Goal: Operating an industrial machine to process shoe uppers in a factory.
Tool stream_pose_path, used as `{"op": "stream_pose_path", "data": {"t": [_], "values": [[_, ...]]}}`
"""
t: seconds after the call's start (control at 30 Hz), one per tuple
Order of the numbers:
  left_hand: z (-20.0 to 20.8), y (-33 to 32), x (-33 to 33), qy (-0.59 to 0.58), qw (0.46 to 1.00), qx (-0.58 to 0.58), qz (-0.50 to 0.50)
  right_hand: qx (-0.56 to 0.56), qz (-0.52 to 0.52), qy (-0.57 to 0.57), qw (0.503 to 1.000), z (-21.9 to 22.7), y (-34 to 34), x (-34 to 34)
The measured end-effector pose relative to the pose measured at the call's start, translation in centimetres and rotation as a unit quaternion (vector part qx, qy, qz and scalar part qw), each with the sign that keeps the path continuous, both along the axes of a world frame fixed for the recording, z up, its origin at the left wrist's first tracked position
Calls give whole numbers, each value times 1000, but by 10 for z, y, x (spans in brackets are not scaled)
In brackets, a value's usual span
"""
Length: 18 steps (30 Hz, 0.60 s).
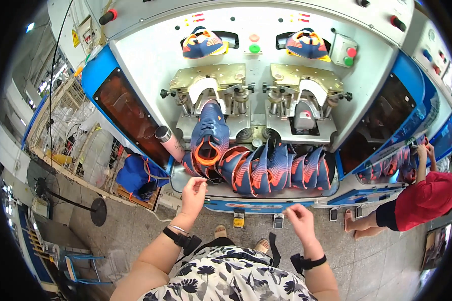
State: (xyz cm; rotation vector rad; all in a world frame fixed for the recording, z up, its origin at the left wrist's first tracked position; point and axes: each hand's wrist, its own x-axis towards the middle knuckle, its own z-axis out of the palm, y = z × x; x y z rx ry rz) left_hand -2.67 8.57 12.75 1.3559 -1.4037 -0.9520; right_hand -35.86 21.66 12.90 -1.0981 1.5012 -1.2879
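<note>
My left hand [193,194] hovers just in front of the machine's shelf, its fingers bent but apart, with nothing visible in them. Nearest to it is a navy and orange shoe upper [210,131], its toe pushed into the left metal station [211,75] and its orange collar facing me. Off to the right, in front of the shelf edge, my right hand [301,220] hangs in the air. Its fingers are loosely bent, and I see nothing held. Between machine and hands, a row of nested shoe uppers [278,168] lies along the shelf.
The right station [306,80] holds a grey toe form [303,118]. Two uppers [203,44] sit on heated-looking mounts above. A pink tumbler [170,143] leans at the left. Foot pedals [238,220] stand below. A person in red [427,200] works at the right.
</note>
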Motion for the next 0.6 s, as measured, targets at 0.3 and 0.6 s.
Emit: {"op": "stream_pose_path", "data": {"t": [0.3, 0.6], "values": [[-5, -45, 30, 99, 989, 104, -21, -163, 236, 341, 895, 69, -145, 150], [-21, -109, 47, 252, 922, 266, -123, -137, 200, 387, 890, 27, -196, 212]]}}
